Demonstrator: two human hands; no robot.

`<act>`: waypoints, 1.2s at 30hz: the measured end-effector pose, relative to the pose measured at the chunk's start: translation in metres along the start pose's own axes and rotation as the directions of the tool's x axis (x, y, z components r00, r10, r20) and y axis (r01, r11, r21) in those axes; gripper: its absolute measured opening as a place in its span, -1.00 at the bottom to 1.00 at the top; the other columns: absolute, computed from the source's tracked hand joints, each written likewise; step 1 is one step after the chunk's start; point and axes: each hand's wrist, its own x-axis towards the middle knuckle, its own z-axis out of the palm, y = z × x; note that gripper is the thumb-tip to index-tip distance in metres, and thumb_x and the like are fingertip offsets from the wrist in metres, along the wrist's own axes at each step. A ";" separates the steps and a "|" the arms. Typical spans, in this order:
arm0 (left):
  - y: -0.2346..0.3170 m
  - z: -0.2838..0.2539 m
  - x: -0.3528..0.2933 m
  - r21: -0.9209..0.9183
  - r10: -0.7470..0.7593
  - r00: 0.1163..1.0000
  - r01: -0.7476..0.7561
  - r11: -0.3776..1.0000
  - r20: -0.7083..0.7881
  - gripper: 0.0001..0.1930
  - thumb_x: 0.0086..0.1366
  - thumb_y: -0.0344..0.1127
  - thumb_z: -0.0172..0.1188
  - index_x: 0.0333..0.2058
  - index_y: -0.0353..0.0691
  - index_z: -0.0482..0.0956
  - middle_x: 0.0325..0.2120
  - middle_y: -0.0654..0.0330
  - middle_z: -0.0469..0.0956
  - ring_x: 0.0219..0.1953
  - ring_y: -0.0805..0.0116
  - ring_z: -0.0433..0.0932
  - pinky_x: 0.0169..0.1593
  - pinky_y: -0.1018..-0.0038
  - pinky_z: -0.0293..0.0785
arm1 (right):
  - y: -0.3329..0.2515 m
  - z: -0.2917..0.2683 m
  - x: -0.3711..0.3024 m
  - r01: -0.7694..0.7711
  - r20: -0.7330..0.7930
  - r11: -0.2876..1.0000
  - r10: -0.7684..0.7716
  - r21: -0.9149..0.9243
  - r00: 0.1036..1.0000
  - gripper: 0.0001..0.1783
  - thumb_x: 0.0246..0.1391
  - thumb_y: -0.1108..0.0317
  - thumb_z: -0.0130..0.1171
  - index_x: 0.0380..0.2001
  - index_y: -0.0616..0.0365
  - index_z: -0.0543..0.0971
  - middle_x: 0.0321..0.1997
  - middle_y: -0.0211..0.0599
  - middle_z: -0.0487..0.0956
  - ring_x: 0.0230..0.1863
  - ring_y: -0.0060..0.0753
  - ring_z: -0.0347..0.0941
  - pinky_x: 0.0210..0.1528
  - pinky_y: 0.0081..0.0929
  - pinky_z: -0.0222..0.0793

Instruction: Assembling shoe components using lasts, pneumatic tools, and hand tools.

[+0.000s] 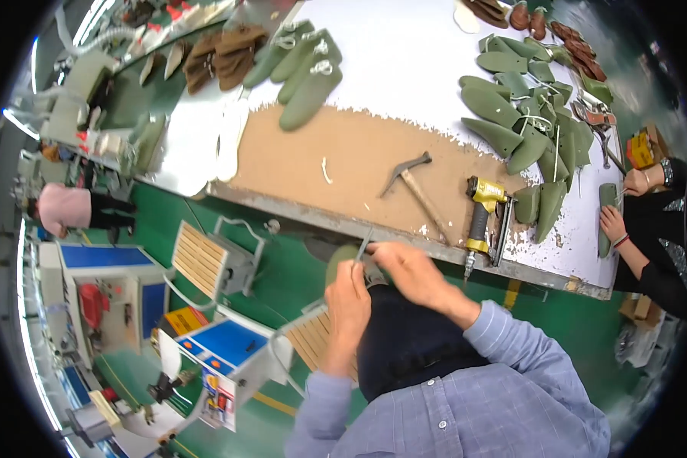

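My left hand is closed in front of my lap, just off the bench's near edge. A thin grey strip rises from its fingertips; its kind is too small to tell. Right beside it, my right hand has its fingers bent inward near the strip, and what they pinch is hidden. Behind my left hand shows part of a green shoe last; I cannot tell what supports it. On the bench ahead lie a hammer with a wooden handle and a yellow-and-black air stapler.
Green shoe lasts lie at the bench's far left, more at the right. Brown boot uppers sit farther left. Across the right end, a co-worker's hands touch another last. Slatted stools stand left on the green floor.
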 end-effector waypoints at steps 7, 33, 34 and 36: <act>0.055 -0.050 0.009 -0.155 0.053 0.966 -0.095 0.983 -0.253 -0.82 0.35 -0.32 0.01 -0.20 -0.33 0.41 -0.40 0.14 0.52 -0.35 0.36 0.54 -0.27 0.45 0.45 | -0.109 0.022 0.045 0.299 0.150 0.954 -0.300 0.028 0.942 -0.77 0.17 0.33 0.00 -0.30 0.24 0.57 -0.42 -0.22 0.50 -0.36 -0.20 0.46 -0.27 -0.34 0.35; -0.087 0.063 0.257 -0.121 0.605 0.712 -0.607 0.785 0.355 -0.30 -0.02 -0.32 0.37 0.14 -0.18 0.32 -0.17 0.16 0.51 -0.09 0.14 0.44 0.04 0.23 0.23 | 0.014 0.010 0.168 -0.310 -0.563 0.883 0.464 0.352 0.684 -0.67 0.34 0.22 -0.11 -0.04 0.28 0.40 -0.47 -0.41 0.49 -0.40 -0.62 0.44 -0.32 -0.60 0.44; -0.084 0.061 0.259 -0.155 0.552 0.769 -0.532 0.832 0.322 -0.29 0.01 -0.32 0.36 0.17 -0.23 0.29 -0.15 0.15 0.51 -0.10 0.14 0.45 0.04 0.23 0.23 | 0.023 0.009 0.163 -0.314 -0.580 0.882 0.468 0.350 0.667 -0.67 0.34 0.22 -0.11 -0.04 0.28 0.40 -0.47 -0.41 0.49 -0.40 -0.62 0.44 -0.32 -0.60 0.44; -0.077 0.055 0.265 -0.143 0.553 0.739 -0.544 0.827 0.385 -0.27 0.05 -0.30 0.33 0.20 -0.28 0.23 -0.13 0.14 0.52 -0.08 0.14 0.44 0.05 0.22 0.23 | 0.037 0.006 0.159 -0.266 -0.655 0.919 0.393 0.290 0.646 -0.67 0.30 0.25 -0.02 -0.01 0.27 0.45 -0.38 -0.43 0.53 -0.33 -0.63 0.47 -0.25 -0.59 0.44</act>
